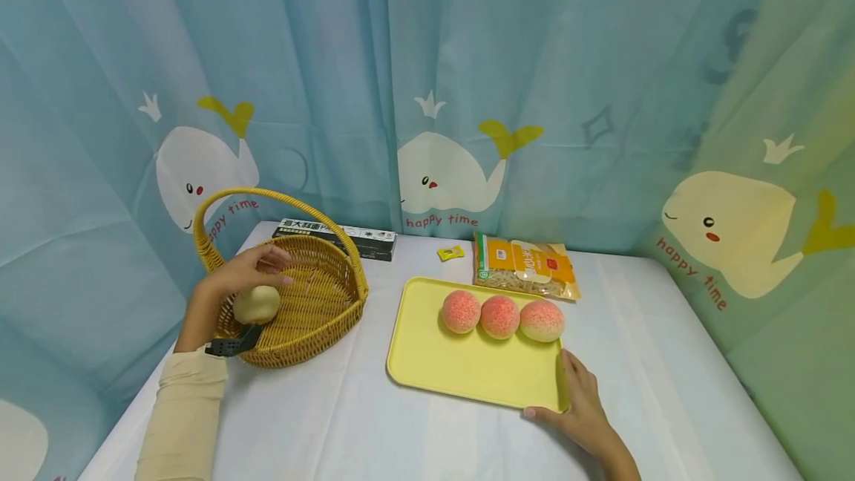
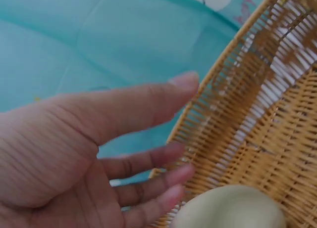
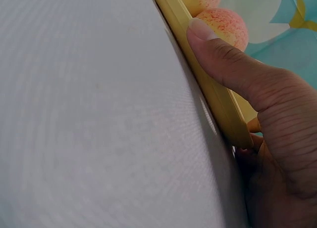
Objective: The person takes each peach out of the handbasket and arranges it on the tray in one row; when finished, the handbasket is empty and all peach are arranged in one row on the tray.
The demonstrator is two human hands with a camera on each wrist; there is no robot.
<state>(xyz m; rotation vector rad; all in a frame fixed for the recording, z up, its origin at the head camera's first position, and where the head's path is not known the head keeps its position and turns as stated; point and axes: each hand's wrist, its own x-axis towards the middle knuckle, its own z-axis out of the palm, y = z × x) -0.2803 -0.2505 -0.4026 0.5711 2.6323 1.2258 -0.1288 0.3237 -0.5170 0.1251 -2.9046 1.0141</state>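
My left hand (image 1: 252, 272) is over the left side of a wicker basket (image 1: 344, 325), its fingers loosely extended and holding nothing. Just below it, a pale greenish, rounded fruit (image 1: 257, 305) lies in the basket; the left wrist view shows the fingertips close beside this fruit (image 2: 230, 210). With my right hand (image 1: 580, 408) I grip the near right corner of a yellow tray (image 1: 461, 373), thumb along the front rim and fingers at the right side. Three pink, speckled peaches sit in a row toward the tray's back right: a left one (image 1: 461, 312), a middle one (image 1: 500, 317) and a right one (image 1: 542, 321).
Behind the tray lies an orange food packet (image 1: 528, 267), with a small yellow sachet (image 1: 450, 253) to its left. A long black-and-white box (image 1: 374, 243) stands behind the basket, whose tall handle (image 1: 294, 201) arches upward. Whale-print curtains (image 1: 568, 58) enclose the white table (image 1: 641, 362).
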